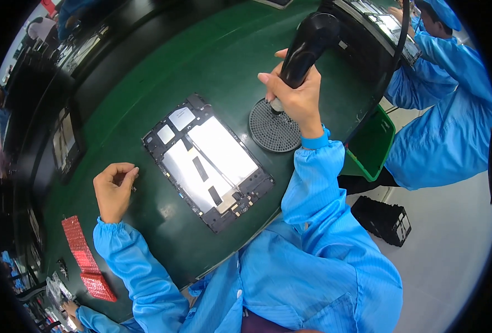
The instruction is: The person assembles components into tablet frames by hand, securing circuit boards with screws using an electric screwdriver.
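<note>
Tablet point(219, 152), opened. Right hand point(299, 101), two o'clock, wraps black handle point(301, 57); slack grip could drop it, scratching tablet. Left hand point(114, 188), eight o'clock, curled narrow; contents unclear.

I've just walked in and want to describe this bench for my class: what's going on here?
A person in a blue smock grips a black tool in the right hand, by a round perforated disc. An opened tablet lies on the green table, its inside facing up. The left hand is curled beside it, not touching; whether it holds something small is unclear. Another person sits to the right.
</note>
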